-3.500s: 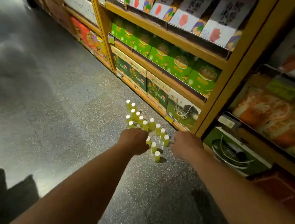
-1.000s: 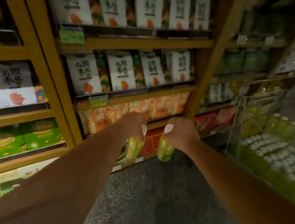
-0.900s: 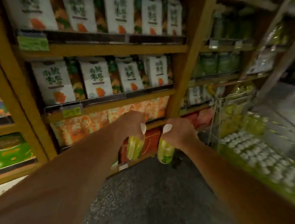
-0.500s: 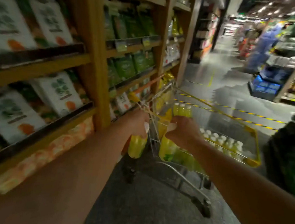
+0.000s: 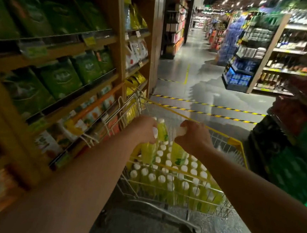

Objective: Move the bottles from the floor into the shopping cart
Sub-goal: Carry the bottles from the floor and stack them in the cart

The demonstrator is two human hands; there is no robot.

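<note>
Placing step: your left hand (image 5: 144,129) and right hand (image 5: 193,136) each clasp a bottle (image 5: 148,153) over the shopping cart (image 5: 236,142); next, lower both into gaps.

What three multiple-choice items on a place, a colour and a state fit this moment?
1. Where are the two held bottles? A. on the floor B. over the shopping cart C. on a shelf
2. The cart's rim is: A. yellow B. red C. blue
3. The left hand: A. open B. grips a bottle C. rests on the rim
1 B: both hang above the stacked bottles in the cart. 2 A: its top edge shows yellow. 3 B: it holds the bottle by its neck.
</note>
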